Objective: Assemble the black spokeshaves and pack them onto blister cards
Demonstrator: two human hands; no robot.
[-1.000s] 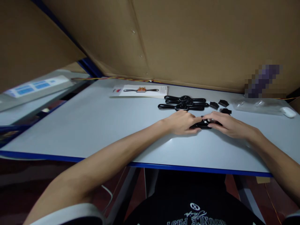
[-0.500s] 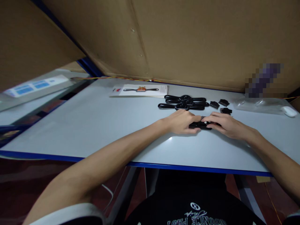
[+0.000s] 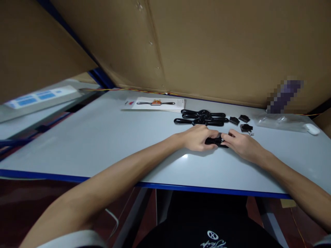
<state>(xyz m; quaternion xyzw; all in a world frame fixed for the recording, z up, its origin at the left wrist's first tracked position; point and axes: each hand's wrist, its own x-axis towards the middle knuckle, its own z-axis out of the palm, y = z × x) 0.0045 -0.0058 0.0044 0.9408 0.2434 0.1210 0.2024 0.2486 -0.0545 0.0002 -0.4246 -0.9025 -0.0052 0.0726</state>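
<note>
My left hand (image 3: 199, 138) is closed around one end of a black spokeshave (image 3: 212, 141), steadying it against the table. At the tool's middle, the thumb and fingers of my right hand (image 3: 239, 144) are pinched together on a small shiny metal piece, mostly hidden. Just beyond my hands lie several more black spokeshaves (image 3: 203, 117), stacked crosswise. To their right are three dark, flat metal parts: one cap-like part (image 3: 234, 120), a second part (image 3: 244, 118) and a third part (image 3: 246, 127). Small silvery screws (image 3: 251, 133) lie close to the third one.
Printed cards (image 3: 157, 103) with a spokeshave picture lie at the back left. A clear plastic bag (image 3: 281, 122) and a white computer mouse (image 3: 312, 129) sit at the right. Cardboard (image 3: 207, 51) walls the back; a blue edge (image 3: 181, 187) runs along the table front.
My right hand has shifted slightly left, its fingers drawn closer together over the spokeshave's middle. My left hand keeps its hold. The whole view has tilted a little, and the screws now show.
</note>
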